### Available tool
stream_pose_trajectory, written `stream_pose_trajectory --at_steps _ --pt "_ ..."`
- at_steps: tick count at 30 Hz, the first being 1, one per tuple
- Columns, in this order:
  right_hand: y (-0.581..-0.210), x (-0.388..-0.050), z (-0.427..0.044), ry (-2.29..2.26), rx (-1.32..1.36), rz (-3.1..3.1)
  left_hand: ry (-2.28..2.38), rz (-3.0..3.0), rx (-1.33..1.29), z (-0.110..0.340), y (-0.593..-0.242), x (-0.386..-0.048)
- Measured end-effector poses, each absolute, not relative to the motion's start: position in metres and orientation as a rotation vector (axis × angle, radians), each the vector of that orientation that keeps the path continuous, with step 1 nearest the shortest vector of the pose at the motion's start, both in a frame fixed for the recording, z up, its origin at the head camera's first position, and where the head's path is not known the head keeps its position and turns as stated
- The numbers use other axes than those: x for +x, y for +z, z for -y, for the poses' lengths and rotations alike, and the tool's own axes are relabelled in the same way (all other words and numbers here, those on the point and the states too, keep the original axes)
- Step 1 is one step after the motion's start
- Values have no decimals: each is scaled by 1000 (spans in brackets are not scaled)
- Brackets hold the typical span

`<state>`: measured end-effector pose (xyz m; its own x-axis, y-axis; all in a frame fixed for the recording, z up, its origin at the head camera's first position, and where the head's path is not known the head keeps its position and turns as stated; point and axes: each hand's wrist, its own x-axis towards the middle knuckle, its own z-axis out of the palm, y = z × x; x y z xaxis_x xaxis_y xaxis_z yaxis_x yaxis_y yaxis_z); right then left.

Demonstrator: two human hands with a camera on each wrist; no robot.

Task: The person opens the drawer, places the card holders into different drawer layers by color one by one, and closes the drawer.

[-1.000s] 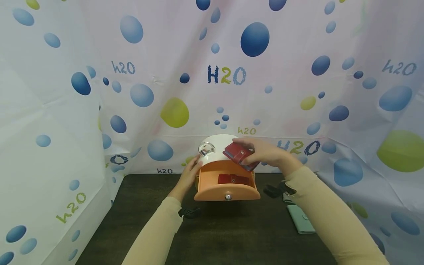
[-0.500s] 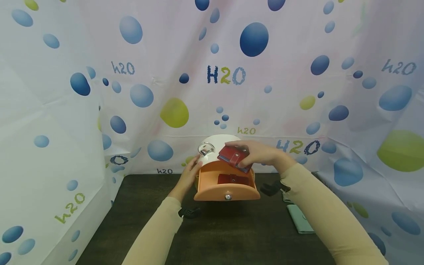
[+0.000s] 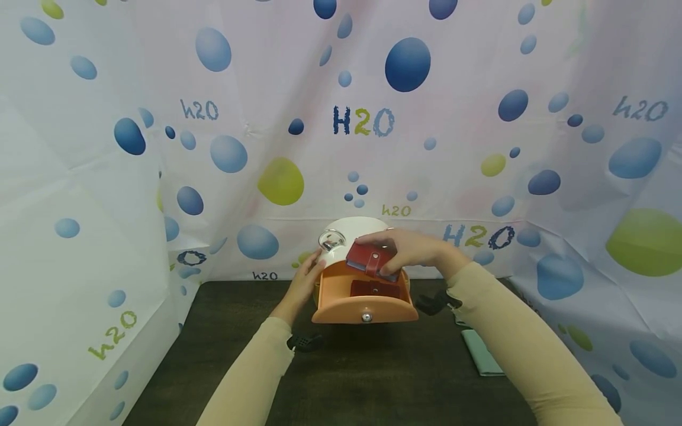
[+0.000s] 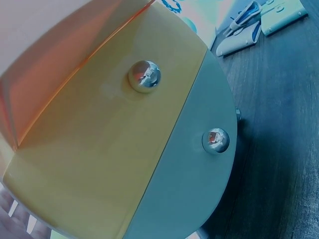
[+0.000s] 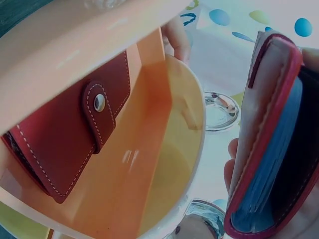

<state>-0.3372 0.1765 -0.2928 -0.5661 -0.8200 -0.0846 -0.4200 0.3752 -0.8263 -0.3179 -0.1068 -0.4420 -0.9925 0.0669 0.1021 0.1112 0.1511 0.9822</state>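
The right hand (image 3: 412, 248) pinches a red snap-tab cardholder (image 3: 364, 257) above the orange drawer (image 3: 341, 310), where a second cardholder (image 3: 364, 289) lies; the left hand (image 3: 303, 280), fingers slightly parted, rests against the white cabinet (image 3: 356, 227).

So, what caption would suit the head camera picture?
The right hand holds a red wallet at an open orange drawer containing a second wallet.

vs 1 s ago, r hand (image 3: 410, 247) is further left & a bit lower w/ the held red wallet (image 3: 364, 254), now more over the open orange drawer (image 3: 338, 310), closer to the 2nd red wallet (image 3: 362, 289) in there, which looks darker. r sleeve (image 3: 514, 331) & blk wrist device (image 3: 431, 303) shift left too, sleeve hiding a bit more of the green wallet (image 3: 481, 355).
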Motion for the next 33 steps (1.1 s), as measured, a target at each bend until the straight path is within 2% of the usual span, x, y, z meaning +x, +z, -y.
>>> stream_pose_trajectory --at_steps 12,22,33 --pt "-302 -341 -176 -1038 -1049 -2154 -1979 2337 -168 105 -444 -318" --pt "-304 -343 -170 -1008 -1136 -2168 -2007 2352 -190 108 -444 -321" --pt "-306 -343 -169 -1072 -1228 -2157 -2019 2384 -236 104 -412 -297"
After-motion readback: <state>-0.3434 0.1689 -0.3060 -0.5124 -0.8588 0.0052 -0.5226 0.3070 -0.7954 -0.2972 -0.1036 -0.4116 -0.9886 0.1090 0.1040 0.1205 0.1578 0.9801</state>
